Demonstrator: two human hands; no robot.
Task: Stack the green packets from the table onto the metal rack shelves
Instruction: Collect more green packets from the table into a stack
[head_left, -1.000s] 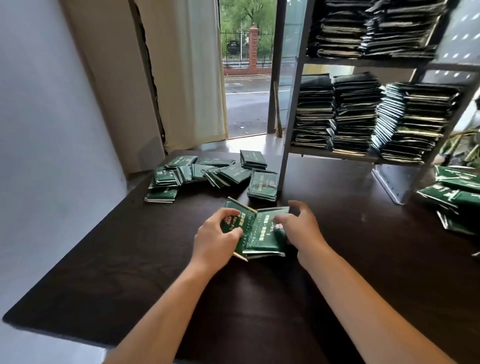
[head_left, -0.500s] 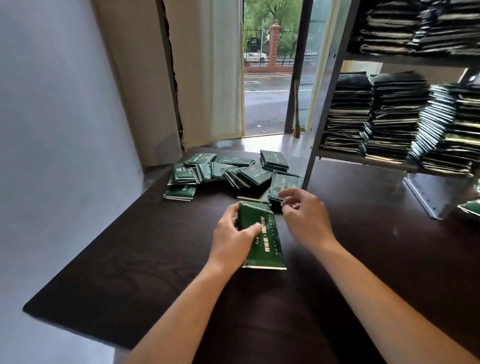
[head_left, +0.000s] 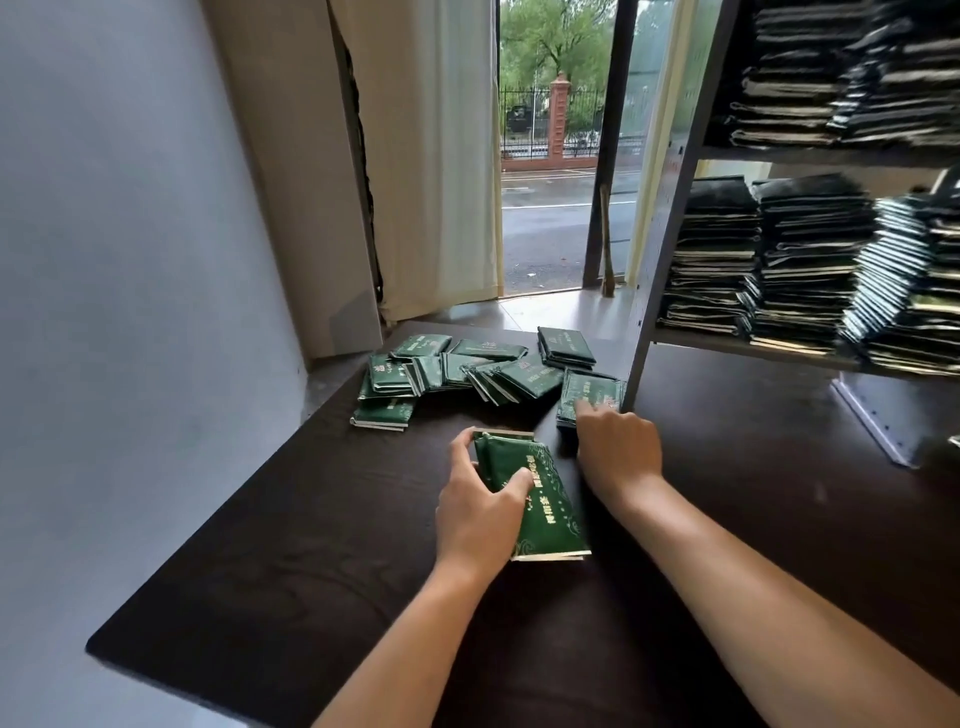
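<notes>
Glossy dark-green packets (head_left: 537, 501) with pale print lie stacked at the centre of the dark table (head_left: 270, 545); the left hand (head_left: 480, 514) grasps this stack, thumb on top and fingers curled round its far end. At 1 o'clock from it, the right hand (head_left: 618, 449) touches a small pile (head_left: 592, 392) by the metal rack (head_left: 662, 249), its grip unclear. Half a second ago, this hand hovered nearer the stack.

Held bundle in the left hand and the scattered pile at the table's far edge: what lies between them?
Nothing: in the head view only bare dark table separates the held bundle from the pile.
</notes>
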